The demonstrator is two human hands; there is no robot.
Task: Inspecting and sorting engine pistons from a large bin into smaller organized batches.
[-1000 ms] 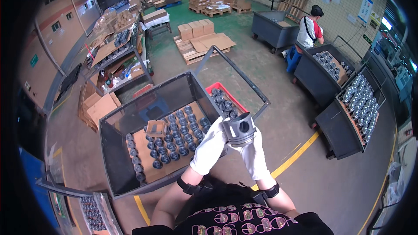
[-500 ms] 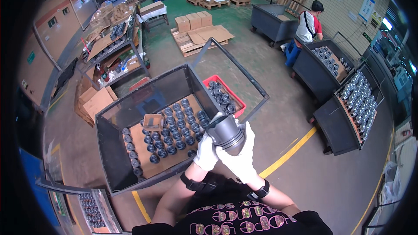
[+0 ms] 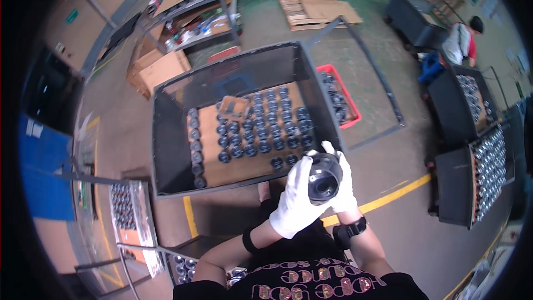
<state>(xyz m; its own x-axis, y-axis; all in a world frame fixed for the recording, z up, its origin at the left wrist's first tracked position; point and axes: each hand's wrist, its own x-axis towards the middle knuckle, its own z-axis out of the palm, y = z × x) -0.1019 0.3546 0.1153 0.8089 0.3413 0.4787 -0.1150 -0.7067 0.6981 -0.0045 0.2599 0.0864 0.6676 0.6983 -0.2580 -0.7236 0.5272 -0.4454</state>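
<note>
Both my hands wear white gloves and hold one dark grey engine piston (image 3: 324, 176) between them, in front of my body. Its hollow end is tilted up toward me, so the dark inside shows. My left hand (image 3: 294, 203) closes round the left side; my right hand (image 3: 345, 183) grips the right side, fingers reaching past the far rim. Just beyond them is a dark metal cart (image 3: 183, 194), where several rows of pistons (image 3: 264, 128) stand on brown cardboard. A small open cardboard box (image 3: 234, 108) sits among those rows.
Against the cart's right side is a red crate (image 3: 351, 108) of pistons, beside the cart's handle (image 3: 383, 80). More loaded carts (image 3: 452, 189) stand right, near a seated person (image 3: 459, 41). A rack of parts (image 3: 130, 233) is at lower left, a cluttered workbench (image 3: 205, 39) behind.
The piston has turned in my hands: its grooved side showed before, now its hollow end faces me. My view has swung down and left.
</note>
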